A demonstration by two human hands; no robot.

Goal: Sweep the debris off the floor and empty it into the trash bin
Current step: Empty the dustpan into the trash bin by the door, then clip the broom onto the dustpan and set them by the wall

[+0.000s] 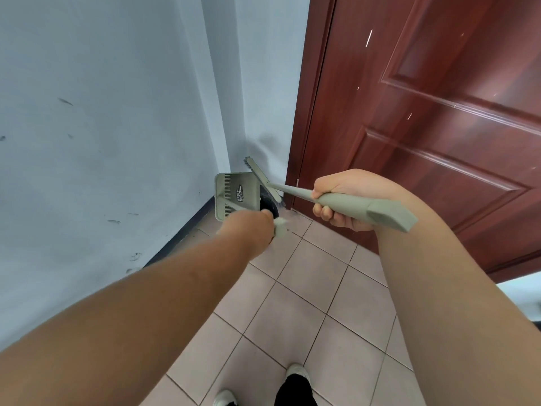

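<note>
Left hand [257, 227] grips the dustpan [237, 196], tipped over the black trash bin [269, 207]; right hand [336, 197] holds the broom [292, 191] clear.

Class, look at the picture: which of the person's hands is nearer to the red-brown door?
The right. The right hand grips the broom handle right in front of the door; the left hand holds the dustpan further off, toward the wall corner.

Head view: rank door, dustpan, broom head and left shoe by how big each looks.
1. door, by far the largest
2. dustpan
3. broom head and left shoe: look alike; the shoe is cut off and nearer, so unranked.
</note>
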